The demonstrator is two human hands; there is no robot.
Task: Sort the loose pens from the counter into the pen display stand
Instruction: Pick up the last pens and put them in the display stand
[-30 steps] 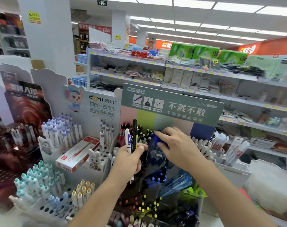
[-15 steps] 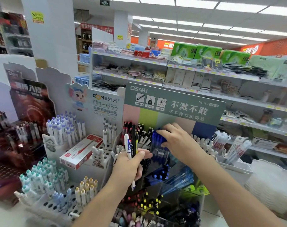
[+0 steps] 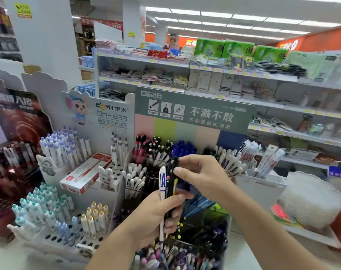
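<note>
While the left hand (image 3: 156, 215) grips a small bundle of loose pens upright in its fist, the right hand (image 3: 202, 176) pinches the top of a black pen (image 3: 173, 178) between thumb and fingertips, apparently to draw it out of the bundle. A white pen (image 3: 162, 184) with blue lettering stands beside the black one in the same fist, its tip poking out below the palm; at least 2 pens are held, though the exact count cannot be told. Keeping the bundle vertical and close to the stand likely lets each pen be lifted out singly and dropped into a matching slot.

Just behind the hands rises the pen display stand (image 3: 193, 112), a tiered rack under a green header card. Along its back row stand red pens (image 3: 141, 147) at the left end, black pens with white tips (image 3: 158, 151) next, then blue pens (image 3: 184, 149), and white pens (image 3: 230, 162) toward the right end. More white pens (image 3: 134, 178) fill a lower tier at the left edge, a likely home for the white one in hand. The front tiers below the hands hold dark and mixed pens, too blurred to sort by type.

To the left stands a neighbouring white stand (image 3: 111, 117) with pale blue and teal pens and a red-and-white box (image 3: 86, 172). Store shelves (image 3: 185, 67) stretch behind.
</note>
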